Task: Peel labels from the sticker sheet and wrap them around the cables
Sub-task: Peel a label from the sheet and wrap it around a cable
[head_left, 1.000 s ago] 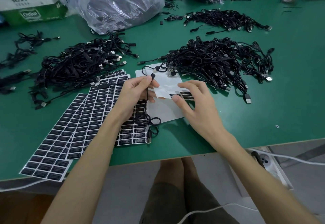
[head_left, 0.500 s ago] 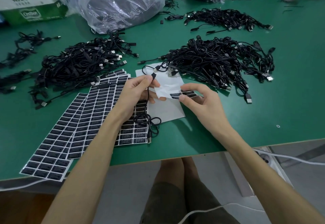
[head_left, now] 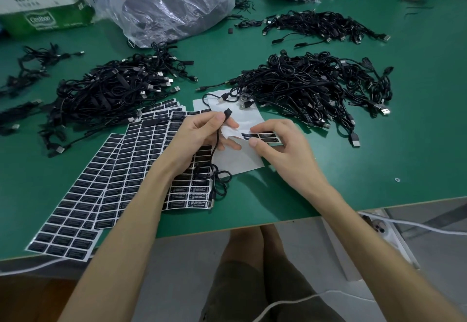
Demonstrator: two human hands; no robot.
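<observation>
Currently, centre of frame: your left hand grips one cable just below its small plug, and its fingers also hold the nearly bare sticker sheet. Your right hand pinches the left end of the few black labels, just right of the cable. The labels' long axis runs left-right and the cable hangs roughly upright across it. The right hand is nearer. Open bench lies lower right, full sheets lower left, and a cable pile above.

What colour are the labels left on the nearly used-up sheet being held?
The labels are black with pale print, on white backing paper; head view.
</observation>
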